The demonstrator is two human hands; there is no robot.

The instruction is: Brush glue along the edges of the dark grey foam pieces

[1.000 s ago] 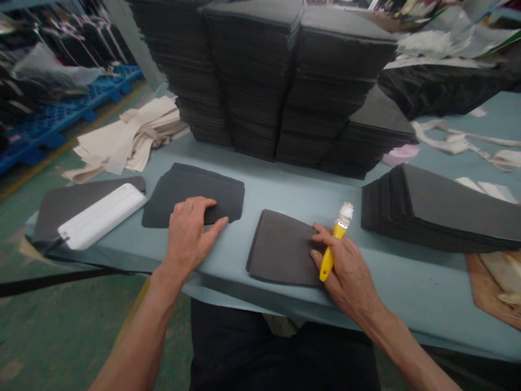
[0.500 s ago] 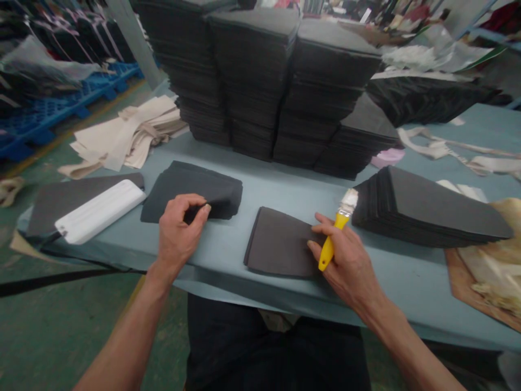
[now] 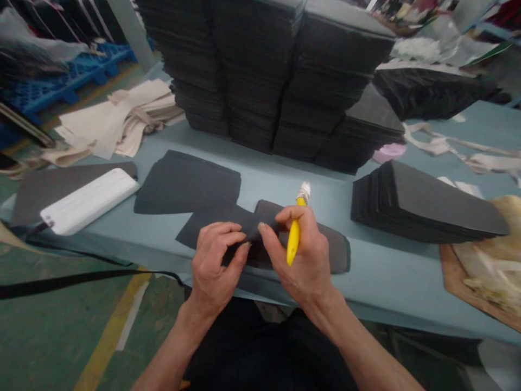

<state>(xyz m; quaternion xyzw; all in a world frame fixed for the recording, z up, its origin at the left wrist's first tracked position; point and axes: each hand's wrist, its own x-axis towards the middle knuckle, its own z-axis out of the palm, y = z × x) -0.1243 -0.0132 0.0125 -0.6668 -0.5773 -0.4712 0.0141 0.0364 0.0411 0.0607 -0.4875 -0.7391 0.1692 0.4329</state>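
Note:
My left hand (image 3: 217, 263) pinches the near edge of a thin black sheet (image 3: 211, 217) between thumb and fingers. Closed around a yellow-handled paintbrush (image 3: 293, 239), my right hand (image 3: 305, 258) also touches the sheet's right part with its thumb and fingertip. The brush's bristles, whitish and coated, point away from me. Under the sheet lies a brownish-black panel (image 3: 337, 250), partly covered by the sheet and my right hand. A low pile of similar black sheets (image 3: 187, 179) rests behind my left hand.
Tall stacks of black pieces (image 3: 260, 76) rise at the back of the blue-covered table (image 3: 391, 277). Another stack (image 3: 439, 201) stands right, beside a brown board (image 3: 459, 277). At left are a white bar-shaped object (image 3: 89, 201) and pale fabric strips (image 3: 122, 117).
My left hand has brought a black sheet rightward from the pile onto the brownish-black panel. My right hand, still holding the brush, has moved left to meet it.

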